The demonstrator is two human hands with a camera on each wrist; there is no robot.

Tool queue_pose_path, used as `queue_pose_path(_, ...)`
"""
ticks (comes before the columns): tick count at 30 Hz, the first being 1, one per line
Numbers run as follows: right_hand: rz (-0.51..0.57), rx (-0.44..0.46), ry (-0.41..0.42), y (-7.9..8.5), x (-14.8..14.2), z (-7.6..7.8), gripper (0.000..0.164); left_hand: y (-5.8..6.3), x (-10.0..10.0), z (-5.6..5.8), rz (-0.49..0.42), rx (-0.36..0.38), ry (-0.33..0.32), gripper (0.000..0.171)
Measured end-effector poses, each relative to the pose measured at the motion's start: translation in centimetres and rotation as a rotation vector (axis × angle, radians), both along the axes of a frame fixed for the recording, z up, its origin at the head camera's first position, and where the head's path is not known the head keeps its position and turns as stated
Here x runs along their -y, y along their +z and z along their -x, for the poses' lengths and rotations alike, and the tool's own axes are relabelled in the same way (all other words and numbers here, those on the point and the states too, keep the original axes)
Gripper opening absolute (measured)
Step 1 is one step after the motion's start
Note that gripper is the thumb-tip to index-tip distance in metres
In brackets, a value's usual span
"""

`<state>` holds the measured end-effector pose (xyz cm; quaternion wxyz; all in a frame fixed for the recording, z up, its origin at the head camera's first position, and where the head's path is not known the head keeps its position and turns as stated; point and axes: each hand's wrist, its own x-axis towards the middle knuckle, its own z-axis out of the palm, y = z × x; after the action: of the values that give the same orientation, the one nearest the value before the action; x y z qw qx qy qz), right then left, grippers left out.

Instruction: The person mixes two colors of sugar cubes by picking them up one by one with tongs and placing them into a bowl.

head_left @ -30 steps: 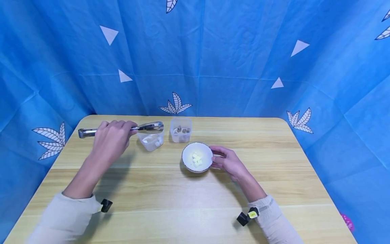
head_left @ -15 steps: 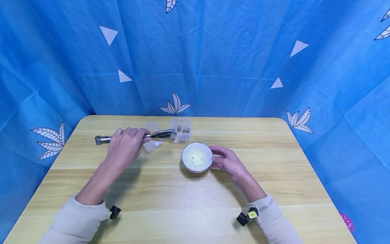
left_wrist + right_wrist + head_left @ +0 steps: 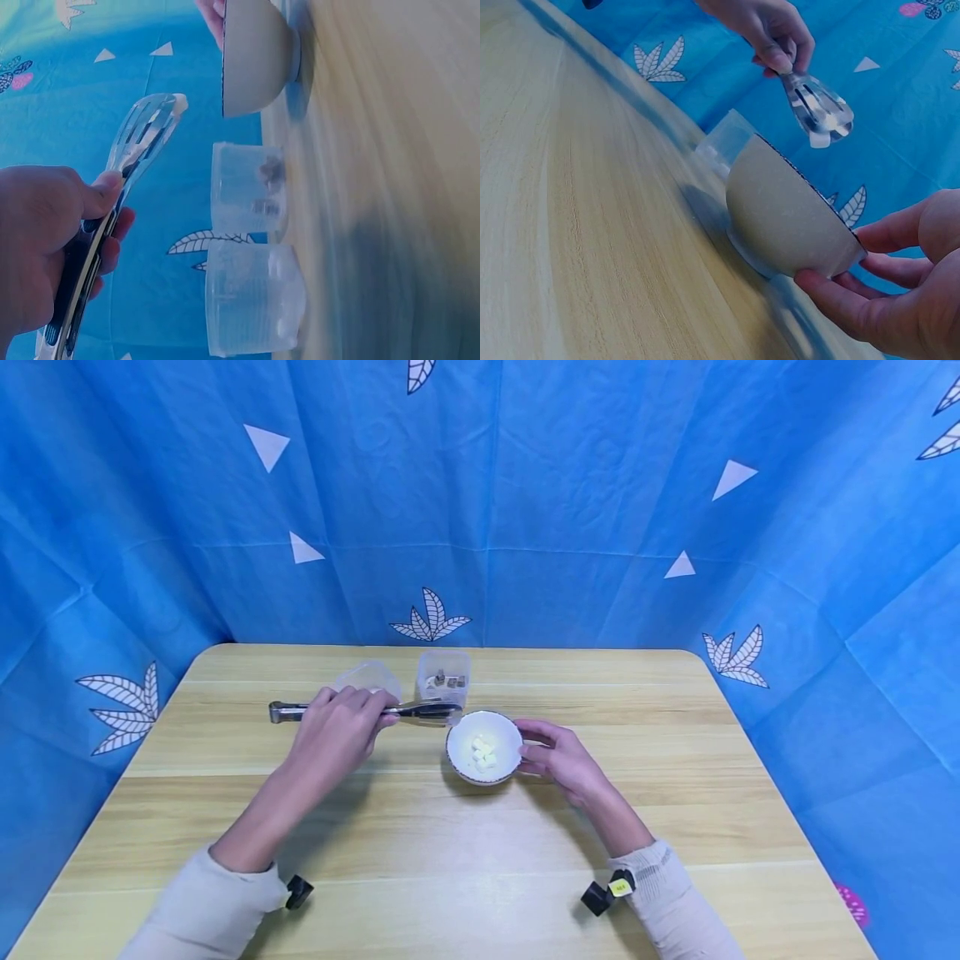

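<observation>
My left hand (image 3: pixel 337 735) grips a pair of metal tongs (image 3: pixel 429 710), held above the table with its slotted heads near the bowl's left rim. A small white piece (image 3: pixel 820 140) sits between the tong tips in the right wrist view. My right hand (image 3: pixel 558 764) holds the right side of a white bowl (image 3: pixel 461 739), fingers by the rim and thumb lower on the outer wall in the right wrist view. Several white pieces (image 3: pixel 483 754) lie inside the bowl, which stands on the table.
Two clear plastic containers stand behind the bowl. The right container (image 3: pixel 227 187) holds several small brown-grey pieces (image 3: pixel 451 681); the left container (image 3: pixel 232 300) holds white pieces and is partly hidden by my left hand. A blue curtain (image 3: pixel 585 510) hangs behind the wooden table (image 3: pixel 450 877).
My left hand has carried the tongs rightward and a little nearer, from over the left container to beside the bowl's rim. The right hand and bowl have stayed put.
</observation>
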<state>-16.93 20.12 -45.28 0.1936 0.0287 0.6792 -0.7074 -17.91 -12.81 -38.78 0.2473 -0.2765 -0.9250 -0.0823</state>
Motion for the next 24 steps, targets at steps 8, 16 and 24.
queue_pose_path(8,0.008,-0.004,0.005,-0.1,-0.1,0.0,0.053,-0.5,-0.9,-0.3,0.059,0.029,-0.042,0.02)
queue_pose_path(16,0.0,0.003,-0.006,-0.2,-0.1,0.0,0.052,-0.9,-1.6,-0.4,0.137,-0.02,-0.086,0.019)
queue_pose_path(24,0.004,-0.003,0.0,-0.1,0.0,0.1,0.053,-0.5,-2.0,-0.4,0.189,0.007,-0.087,0.02)
